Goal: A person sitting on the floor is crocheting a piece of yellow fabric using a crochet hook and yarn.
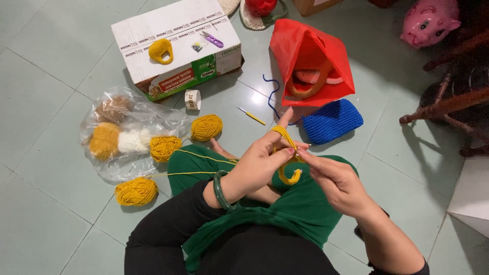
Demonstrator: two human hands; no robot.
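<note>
A: Closest in are the lap and green cloth (300, 209), with both hands raised just above them. The left hand (257, 165) has its fingers (279, 153) curled shut on a small yellow crochet piece (290, 175), and the yarn (283, 133) loops up over its raised forefinger. A green bangle (220, 191) sits on that wrist.

B: And the right hand (338, 183)?

A: Its fingers are pinched closed at the top of the same piece. I'd guess there's a hook in there, but I cannot see one.

B: Where does the strand run?

A: Left across the knee toward the yellow balls (164, 147) on the floor (46, 76), beside a clear bag (122, 135) with more balls in it. Another ball (136, 191) lies near the left knee.

B: What might go wrong?

A: The strand crosses the leg, so I think a shifting knee could drag on it and tighten or pull out a loop. With several loose balls close together, a tug may roll one into another and tangle them. The forefinger loop looks slack enough to slip off if that finger drops.

B: Anything else around?

A: A spare hook (251, 116) lies on the floor by a red bag (311, 61) and a blue piece (332, 121); a box (175, 48) carries scissors (212, 39).
</note>
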